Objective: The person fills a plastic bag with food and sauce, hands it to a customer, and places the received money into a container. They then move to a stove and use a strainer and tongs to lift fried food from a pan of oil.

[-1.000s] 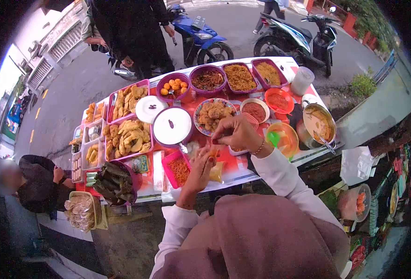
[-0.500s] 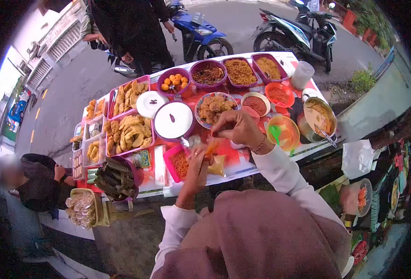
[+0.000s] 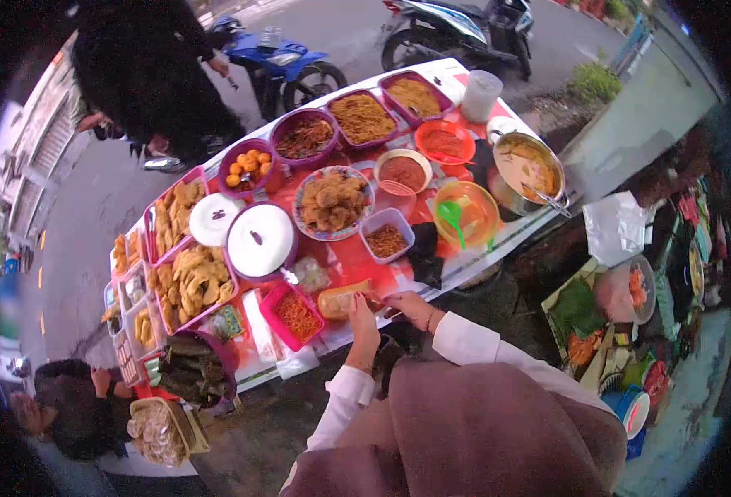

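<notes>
Both hands are low over the table's near edge, a little apart. My left hand (image 3: 364, 333) is closed, its fingertips overlapping a tan, filled plastic packet (image 3: 337, 301); whether they grip it is hard to tell. To the right, my right hand (image 3: 415, 310) has its fingers drawn together and pointing left, and what lies in them is hidden. A pink square tub of orange shreds (image 3: 293, 316) is left of the packet. Behind the hands are a clear knotted bag (image 3: 310, 273) and a pale square tub of brown bits (image 3: 385, 237).
Fried food on a patterned plate (image 3: 334, 199), a white lid (image 3: 261, 240), an orange bowl with a green spoon (image 3: 466, 214) and a steel pot (image 3: 531, 174) crowd the table. A person in black (image 3: 146, 74) stands across it; another (image 3: 76, 406) is at the left.
My right hand has come down from above the plate side to beside my left hand. Both are lower and nearer the table edge. The view has shifted and tilted.
</notes>
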Motion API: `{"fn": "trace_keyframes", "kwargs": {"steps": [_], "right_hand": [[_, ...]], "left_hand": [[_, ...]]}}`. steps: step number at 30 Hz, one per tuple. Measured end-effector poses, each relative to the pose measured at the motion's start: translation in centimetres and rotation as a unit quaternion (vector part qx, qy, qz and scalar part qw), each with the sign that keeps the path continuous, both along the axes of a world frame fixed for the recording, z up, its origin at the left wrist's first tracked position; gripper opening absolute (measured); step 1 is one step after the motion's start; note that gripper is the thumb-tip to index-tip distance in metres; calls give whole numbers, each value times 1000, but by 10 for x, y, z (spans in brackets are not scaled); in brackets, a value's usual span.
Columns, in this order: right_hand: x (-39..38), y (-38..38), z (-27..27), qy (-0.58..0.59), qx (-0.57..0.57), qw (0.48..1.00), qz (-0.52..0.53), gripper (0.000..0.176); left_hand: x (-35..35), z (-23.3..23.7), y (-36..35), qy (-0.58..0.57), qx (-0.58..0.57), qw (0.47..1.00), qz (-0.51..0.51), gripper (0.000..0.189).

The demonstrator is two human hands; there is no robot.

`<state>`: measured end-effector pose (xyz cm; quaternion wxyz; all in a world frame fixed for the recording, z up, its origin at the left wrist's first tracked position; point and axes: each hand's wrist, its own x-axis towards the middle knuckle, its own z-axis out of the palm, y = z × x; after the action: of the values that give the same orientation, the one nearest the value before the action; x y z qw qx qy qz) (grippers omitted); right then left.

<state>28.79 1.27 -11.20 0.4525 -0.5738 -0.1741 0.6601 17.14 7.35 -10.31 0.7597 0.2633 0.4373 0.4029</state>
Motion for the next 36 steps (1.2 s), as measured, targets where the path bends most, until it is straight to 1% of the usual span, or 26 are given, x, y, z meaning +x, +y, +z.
{"fn": "trace_keyframes", "kwargs": {"steps": [3,4,5,6,7,8,9,10,11,12,13,14,15,16,17,18,19,20,22,25,27,31,32,33,34,36], "right_hand": [[7,-22,-29,-98,-7,995,10,30],[12,-30,-35,-186,-21,981,52,33],[15,-42,-44,-303,25,951,63,32],[22,-54,-42,-418,61,903,77,32],[32,-70,-40,-350,37,933,75,31],[41,-87,-29,-277,20,958,77,31],[53,-110,-23,-185,36,981,34,31],[70,-134,-17,-131,26,991,10,32],[92,-159,-13,-174,59,983,-24,30],[117,-186,15,-260,43,961,-82,27],[146,-216,5,-407,69,898,-150,27],[178,-244,13,-528,42,807,-261,18],[203,-260,64,-454,-29,790,-412,13],[248,-292,19,-565,27,637,-523,13],[279,-310,37,-556,-6,595,-581,19],[305,-326,56,-544,-38,548,-635,26],[332,-335,48,-557,-32,549,-622,33],[358,-342,39,-572,-28,546,-611,41],[372,-334,66,-703,-66,407,-580,34],[414,-325,47,-534,-20,477,-697,28],[423,-336,48,-474,-17,531,-702,26],[417,-370,49,-560,5,538,-630,15],[417,-380,52,-594,11,543,-594,16],[405,-395,69,-566,-14,644,-515,14],[407,-399,72,-565,-12,642,-518,14],[403,-406,66,-511,125,698,-486,17]], "left_hand": [[25,-101,21,134,84,969,-191,19],[31,-95,17,331,316,859,-230,17],[36,-87,14,477,533,660,-230,18],[28,-108,24,497,601,564,-274,19],[37,-130,34,511,662,458,-303,21],[53,-72,15,605,530,474,-358,21],[53,-83,22,507,538,600,-304,15],[51,-94,28,507,530,599,-320,16],[52,-93,30,511,519,598,-334,19],[50,-79,23,475,495,661,-305,18],[50,-61,16,436,464,720,-275,16],[54,-56,12,432,470,717,-280,16],[58,-53,11,386,390,789,-276,14],[57,-50,11,337,304,850,-269,13],[51,-51,11,335,307,847,-275,13],[44,-56,12,545,542,573,-282,14],[52,-57,8,656,689,202,-234,16],[74,-56,-6,644,700,203,-232,16],[110,-49,-48,564,659,465,-176,17],[167,-46,-135,362,479,794,-93,18],[235,-46,-181,324,539,755,-185,15],[361,8,-266,62,98,881,-458,22],[383,17,-277,42,48,846,-530,25],[403,28,-285,23,-2,801,-598,27],[420,39,-294,24,1,801,-599,27],[443,61,-310,71,-196,711,-671,30]]}}
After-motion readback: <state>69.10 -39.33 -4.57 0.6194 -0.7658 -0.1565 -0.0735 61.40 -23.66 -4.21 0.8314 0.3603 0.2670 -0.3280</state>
